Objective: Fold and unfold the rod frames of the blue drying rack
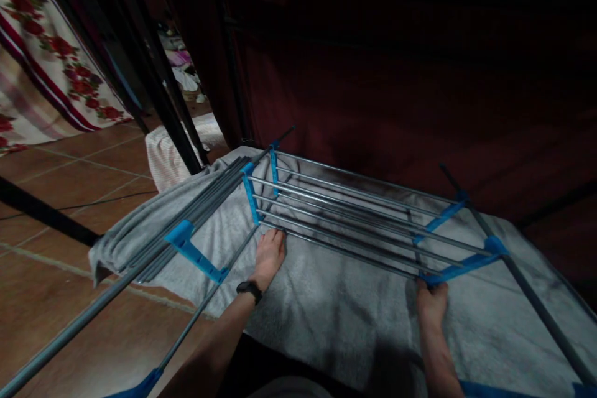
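A folding drying rack (pixel 354 217) with grey metal rods and blue plastic joints stands in front of me. A large grey towel (pixel 336 317) lies draped over its near side. My left hand (pixel 269 253), with a black watch on the wrist, rests flat on the towel right below the nearest rod. My right hand (pixel 431 301) grips the towel's edge at a blue joint (pixel 459 266) on the rack's right side. The left wing (pixel 196 224) of the rack hangs folded down over the towel.
Brown tiled floor (pixel 69 186) spreads to the left. A striped cloth (pixel 163 149) lies behind the rack beside black poles (pixel 163 87). A floral fabric (pixel 51 62) hangs at the top left. A dark red wall (pixel 396 74) rises behind.
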Available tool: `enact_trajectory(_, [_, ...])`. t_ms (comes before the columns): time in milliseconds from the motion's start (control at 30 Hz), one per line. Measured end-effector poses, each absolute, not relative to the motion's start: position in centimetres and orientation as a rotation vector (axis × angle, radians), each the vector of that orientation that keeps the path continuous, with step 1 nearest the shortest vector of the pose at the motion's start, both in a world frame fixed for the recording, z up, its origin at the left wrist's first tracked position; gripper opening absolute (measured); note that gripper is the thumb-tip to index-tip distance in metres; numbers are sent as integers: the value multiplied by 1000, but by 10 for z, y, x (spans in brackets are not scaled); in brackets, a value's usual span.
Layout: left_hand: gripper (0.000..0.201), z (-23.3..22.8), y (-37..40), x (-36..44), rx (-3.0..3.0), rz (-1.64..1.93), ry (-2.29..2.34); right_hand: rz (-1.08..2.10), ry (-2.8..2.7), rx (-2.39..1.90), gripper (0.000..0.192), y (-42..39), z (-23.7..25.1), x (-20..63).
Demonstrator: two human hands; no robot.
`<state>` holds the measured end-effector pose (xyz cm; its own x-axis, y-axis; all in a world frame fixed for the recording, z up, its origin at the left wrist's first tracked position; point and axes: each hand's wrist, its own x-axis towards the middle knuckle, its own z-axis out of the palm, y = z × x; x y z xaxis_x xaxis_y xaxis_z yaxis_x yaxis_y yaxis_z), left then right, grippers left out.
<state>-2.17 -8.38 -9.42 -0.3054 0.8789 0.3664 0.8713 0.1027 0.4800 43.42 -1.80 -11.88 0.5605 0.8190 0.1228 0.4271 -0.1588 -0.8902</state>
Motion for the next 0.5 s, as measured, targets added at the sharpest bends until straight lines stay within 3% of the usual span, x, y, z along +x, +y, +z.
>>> enact_trajectory(167, [25, -94, -72, -47, 1258, 1303, 2637, 420, -1019, -1873, 33, -17, -126, 436])
enact_trajectory(400, [48, -90, -55, -67, 963, 1479, 2503, 384, -1049, -1835, 32, -22, -116, 431])
enact_trajectory(500, [46, -92, -49, -76, 967, 1422, 2509, 369, -1084, -1869, 33, -23, -112, 429])
